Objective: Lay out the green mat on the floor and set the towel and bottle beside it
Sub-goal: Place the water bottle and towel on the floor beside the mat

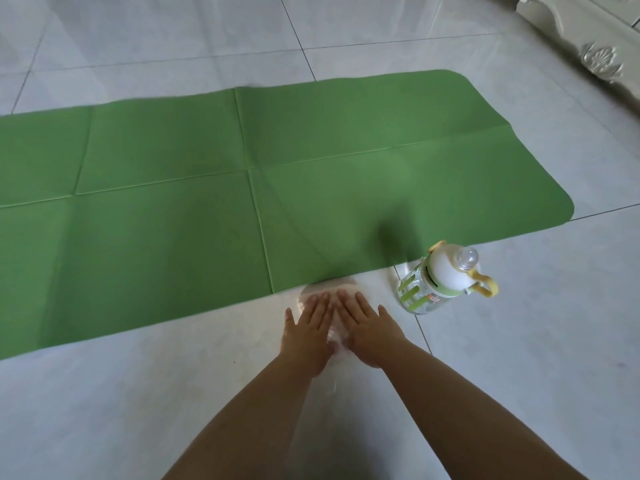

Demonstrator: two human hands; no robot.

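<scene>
The green mat lies unrolled flat on the tiled floor, with fold creases across it. Just in front of its near edge sits a pale whitish towel, mostly hidden under my hands and washed out by glare. My left hand and my right hand lie side by side on it, fingers straight and flat, pressing down. A clear bottle with a white and green cap, a yellow strap and a clear spout stands upright on the floor to the right of my hands, by the mat's near edge.
Glossy light-grey floor tiles surround the mat. A pale carved piece of furniture stands at the top right corner, well away from the mat's rounded end.
</scene>
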